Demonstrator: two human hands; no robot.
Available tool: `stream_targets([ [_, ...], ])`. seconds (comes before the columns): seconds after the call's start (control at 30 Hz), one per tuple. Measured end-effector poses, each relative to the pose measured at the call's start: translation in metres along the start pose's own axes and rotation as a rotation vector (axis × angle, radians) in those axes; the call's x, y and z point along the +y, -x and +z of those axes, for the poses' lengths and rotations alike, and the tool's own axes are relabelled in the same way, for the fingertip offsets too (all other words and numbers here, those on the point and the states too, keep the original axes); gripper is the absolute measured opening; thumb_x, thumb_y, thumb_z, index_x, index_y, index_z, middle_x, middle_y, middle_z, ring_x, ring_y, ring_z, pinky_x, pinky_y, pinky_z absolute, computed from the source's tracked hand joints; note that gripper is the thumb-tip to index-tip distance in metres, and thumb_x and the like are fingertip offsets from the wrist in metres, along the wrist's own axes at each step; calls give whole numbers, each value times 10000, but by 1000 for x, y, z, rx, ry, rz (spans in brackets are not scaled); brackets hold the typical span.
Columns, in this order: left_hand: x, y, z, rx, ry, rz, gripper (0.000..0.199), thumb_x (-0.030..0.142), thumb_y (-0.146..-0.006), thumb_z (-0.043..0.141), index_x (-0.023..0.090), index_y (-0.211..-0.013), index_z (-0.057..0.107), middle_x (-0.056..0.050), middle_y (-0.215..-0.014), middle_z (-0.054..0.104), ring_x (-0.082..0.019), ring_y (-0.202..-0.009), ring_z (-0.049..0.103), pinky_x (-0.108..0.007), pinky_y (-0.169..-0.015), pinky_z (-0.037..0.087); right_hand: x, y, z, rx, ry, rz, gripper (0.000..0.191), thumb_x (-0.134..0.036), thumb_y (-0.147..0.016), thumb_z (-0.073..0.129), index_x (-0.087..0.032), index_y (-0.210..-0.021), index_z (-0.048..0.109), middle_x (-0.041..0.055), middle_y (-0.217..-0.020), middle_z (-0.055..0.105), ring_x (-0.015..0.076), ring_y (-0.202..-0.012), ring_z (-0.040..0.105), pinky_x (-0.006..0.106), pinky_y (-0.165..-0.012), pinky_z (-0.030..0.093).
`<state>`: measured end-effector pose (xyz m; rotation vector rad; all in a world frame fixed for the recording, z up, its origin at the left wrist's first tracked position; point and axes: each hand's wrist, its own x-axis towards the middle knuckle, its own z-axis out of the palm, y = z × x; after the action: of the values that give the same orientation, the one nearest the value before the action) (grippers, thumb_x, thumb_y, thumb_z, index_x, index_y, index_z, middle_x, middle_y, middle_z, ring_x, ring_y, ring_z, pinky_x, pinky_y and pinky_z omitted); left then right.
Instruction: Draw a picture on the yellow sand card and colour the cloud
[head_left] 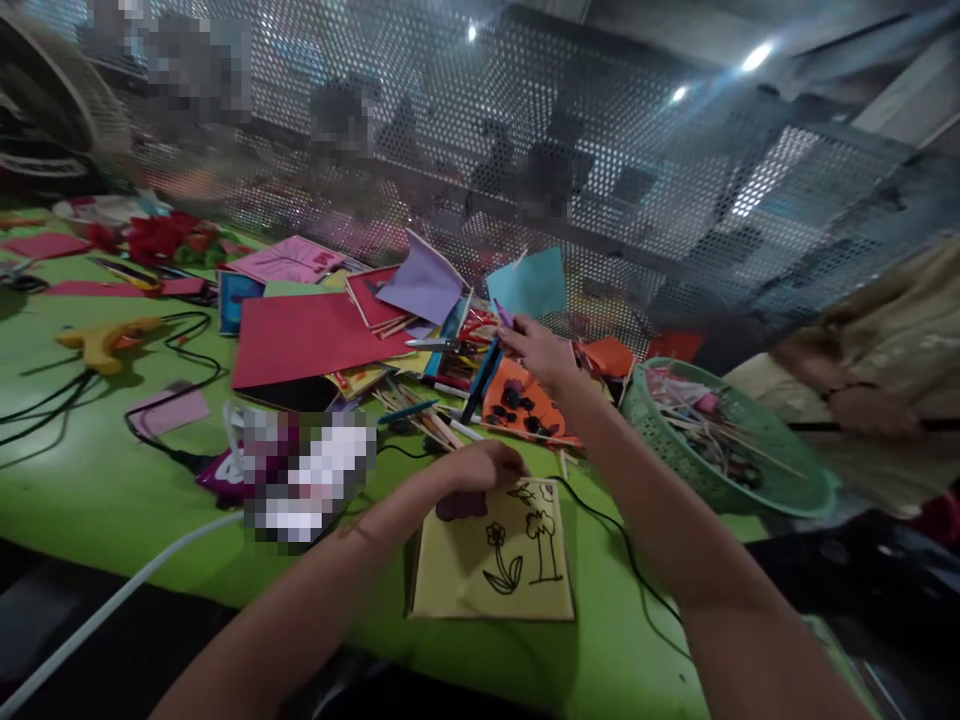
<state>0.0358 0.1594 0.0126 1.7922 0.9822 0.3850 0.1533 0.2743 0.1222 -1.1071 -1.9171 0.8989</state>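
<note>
A yellow card (465, 580) with black-line drawings of flowers and a tree lies on the green table in front of me. My left hand (480, 468) reaches across its top edge, fingers curled downward; what they hold, if anything, is hidden. A purple shape on the card shows just below that hand. Farther out, my right hand (538, 348) is closed around a slim purple pen (502, 315) above the craft pile. Beneath it is an orange piece with black shapes (517, 400). Scissors (435, 344) lie left of the right hand.
Red paper (315, 340), a purple sheet (424, 285) and a blue sheet (529, 283) crowd the back. A green basket (641, 420) of sticks stands right, near another person's hand (874, 405). Left lie a yellow glue gun (105, 343), cables and a purple-and-white power strip (225, 475).
</note>
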Motion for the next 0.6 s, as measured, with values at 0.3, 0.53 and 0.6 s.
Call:
stream_targets([
  [0.3, 9, -5, -1, -47, -87, -45, 393, 156, -806, 568, 196, -1106, 818, -33, -957, 811, -180, -858, 686, -245, -797, 502, -9, -128, 67, 77, 573, -275, 319, -144, -901, 603, -193, -1168, 770, 121, -1624, 449, 289, -1513, 423, 439, -1235, 369],
  [0.53, 9, -1, -4, -76, -68, -93, 423, 221, -826, 541, 217, -1163, 796, -18, -824, 776, -161, -660, 665, -247, -633, 512, -1, -157, 31, 243, 675, -216, 353, -124, -965, 494, -137, -1248, 705, 184, -1391, 637, 289, -1316, 601, 467, -1160, 449],
  [0.6, 6, -4, -2, -72, -64, -92, 422, 204, -811, 544, 218, -1148, 797, -13, -824, 774, -163, -688, 665, -246, -643, 511, 5, -157, 11, 335, 689, -184, 300, -149, -992, 494, -127, -1217, 691, 209, -1355, 639, 298, -1251, 629, 474, -1093, 484],
])
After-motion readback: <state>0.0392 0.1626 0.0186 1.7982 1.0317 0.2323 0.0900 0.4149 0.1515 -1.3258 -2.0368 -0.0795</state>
